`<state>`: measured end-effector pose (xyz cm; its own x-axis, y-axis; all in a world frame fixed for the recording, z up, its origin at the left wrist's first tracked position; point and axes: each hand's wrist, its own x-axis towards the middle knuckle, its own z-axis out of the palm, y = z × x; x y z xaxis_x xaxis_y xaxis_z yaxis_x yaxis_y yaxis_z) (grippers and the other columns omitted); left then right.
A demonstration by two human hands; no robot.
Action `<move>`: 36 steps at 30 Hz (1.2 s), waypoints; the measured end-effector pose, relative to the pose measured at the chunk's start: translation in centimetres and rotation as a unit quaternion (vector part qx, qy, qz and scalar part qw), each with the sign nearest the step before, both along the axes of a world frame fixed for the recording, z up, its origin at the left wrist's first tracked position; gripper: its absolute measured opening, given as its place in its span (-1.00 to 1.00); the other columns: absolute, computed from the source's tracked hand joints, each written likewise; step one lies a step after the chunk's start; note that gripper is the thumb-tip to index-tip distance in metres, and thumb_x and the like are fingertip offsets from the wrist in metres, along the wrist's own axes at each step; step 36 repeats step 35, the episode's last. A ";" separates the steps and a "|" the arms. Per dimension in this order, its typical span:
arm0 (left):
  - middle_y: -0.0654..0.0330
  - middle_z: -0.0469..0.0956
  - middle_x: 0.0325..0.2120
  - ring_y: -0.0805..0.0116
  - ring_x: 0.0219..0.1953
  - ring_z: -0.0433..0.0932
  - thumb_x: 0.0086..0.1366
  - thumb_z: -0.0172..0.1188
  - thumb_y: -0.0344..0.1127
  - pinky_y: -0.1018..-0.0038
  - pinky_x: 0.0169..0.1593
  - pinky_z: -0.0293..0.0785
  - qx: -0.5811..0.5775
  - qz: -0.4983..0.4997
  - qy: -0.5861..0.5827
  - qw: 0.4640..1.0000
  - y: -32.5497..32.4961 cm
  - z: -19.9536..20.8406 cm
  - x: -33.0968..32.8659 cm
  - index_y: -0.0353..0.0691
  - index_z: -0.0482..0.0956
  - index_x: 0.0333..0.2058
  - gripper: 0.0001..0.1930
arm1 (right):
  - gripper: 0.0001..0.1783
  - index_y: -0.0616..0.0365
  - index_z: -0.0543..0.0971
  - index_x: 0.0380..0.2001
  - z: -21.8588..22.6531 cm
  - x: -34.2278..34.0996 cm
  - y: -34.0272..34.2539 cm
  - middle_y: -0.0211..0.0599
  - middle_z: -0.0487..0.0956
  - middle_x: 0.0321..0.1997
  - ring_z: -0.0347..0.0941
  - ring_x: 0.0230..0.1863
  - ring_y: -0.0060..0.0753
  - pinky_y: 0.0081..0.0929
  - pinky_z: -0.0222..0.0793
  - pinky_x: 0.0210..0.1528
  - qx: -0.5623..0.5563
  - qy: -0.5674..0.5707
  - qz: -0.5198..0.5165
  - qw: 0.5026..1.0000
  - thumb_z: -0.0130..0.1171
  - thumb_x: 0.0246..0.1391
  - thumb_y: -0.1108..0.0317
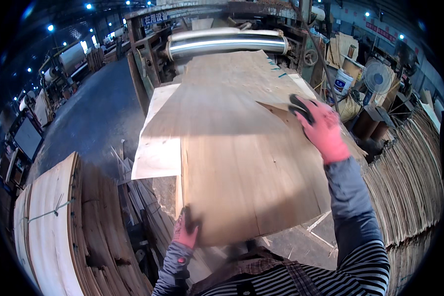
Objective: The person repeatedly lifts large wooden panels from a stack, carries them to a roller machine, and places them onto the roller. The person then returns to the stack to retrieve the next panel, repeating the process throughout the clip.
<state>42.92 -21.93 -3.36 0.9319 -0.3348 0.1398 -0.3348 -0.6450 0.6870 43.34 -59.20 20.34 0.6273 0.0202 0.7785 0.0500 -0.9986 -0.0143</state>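
A wide, light brown sheet of wood veneer (pixel 241 182) slopes away in front of me, over other veneer. My left hand (pixel 185 232), in a pink glove with dark fingertips, grips its near left edge; motion blurs it slightly. Towards the far right side, my right hand (pixel 323 128), gloved alike, lies palm down with bent fingers apart, beside a dark split (pixel 278 112) in the veneer. Another veneer sheet (pixel 222 69), with teal marks along its right edge, reaches up to a shiny metal roller (pixel 227 45). A paler sheet (pixel 158 158) shows underneath at the left.
Stacked veneer (pixel 409 177) rises at the right; a tied bundle (pixel 49 207) stands at the left. Beyond the right hand are a fan (pixel 378 76) and a white bucket (pixel 342 81). The roller sits in a rusty machine frame (pixel 145 61). Wood scraps (pixel 320 224) lie below the sheet.
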 end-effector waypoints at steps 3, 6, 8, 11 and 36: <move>-0.05 0.12 0.05 0.04 0.09 0.11 -0.01 0.05 -0.31 0.34 0.14 0.01 -0.036 -0.025 -0.014 0.999 -0.2 2.0 0.1 -0.31 -0.01 0.10 -0.31 | -0.66 -0.03 0.43 -0.17 -1.1 4.3 0.5 -0.24 0.47 -0.32 0.39 -0.32 -0.17 -0.34 0.29 -0.30 -0.009 0.039 0.005 0.999 -0.03 -0.06 0.16; -0.09 0.13 0.03 0.03 0.08 0.13 -0.03 0.04 -0.38 0.34 0.13 0.05 -0.068 -0.025 -0.030 0.997 -0.8 4.6 -0.4 -0.32 0.05 0.09 -0.35 | -0.65 -0.02 0.40 -0.16 -4.1 7.4 1.4 -0.26 0.47 -0.32 0.39 -0.31 -0.20 -0.34 0.29 -0.26 -0.022 0.074 0.031 0.997 -0.07 -0.04 0.14; -0.01 0.17 0.03 0.19 0.05 0.20 0.01 0.02 -0.46 0.44 0.08 0.13 -0.218 -0.016 0.034 0.975 -1.4 6.3 -0.8 -0.34 0.06 0.08 -0.40 | -0.64 0.00 0.39 -0.14 -6.8 8.2 2.0 -0.24 0.47 -0.34 0.39 -0.33 -0.20 -0.34 0.29 -0.27 -0.046 0.078 0.080 0.993 -0.08 -0.05 0.18; 0.08 0.28 -0.04 0.37 -0.04 0.30 0.09 -0.02 -0.51 0.55 -0.01 0.22 -0.446 -0.002 0.106 0.889 -2.6 7.0 -1.1 -0.35 0.06 0.08 -0.45 | -0.63 0.01 0.36 -0.13 -12.7 6.6 5.0 -0.22 0.39 -0.22 0.29 -0.18 -0.18 -0.24 0.18 -0.13 -0.149 0.129 0.126 0.972 -0.12 -0.08 0.25; 0.07 0.37 -0.10 0.35 -0.10 0.39 0.05 0.05 -0.42 0.56 -0.08 0.30 -0.232 0.088 0.068 0.966 -2.7 3.2 -0.8 -0.15 0.10 0.09 -0.41 | -0.38 -0.02 0.26 0.01 -13.4 4.7 -8.0 -0.21 0.27 0.05 0.15 0.08 -0.16 -0.31 0.13 0.06 -0.056 0.209 0.032 0.976 0.00 -0.27 0.46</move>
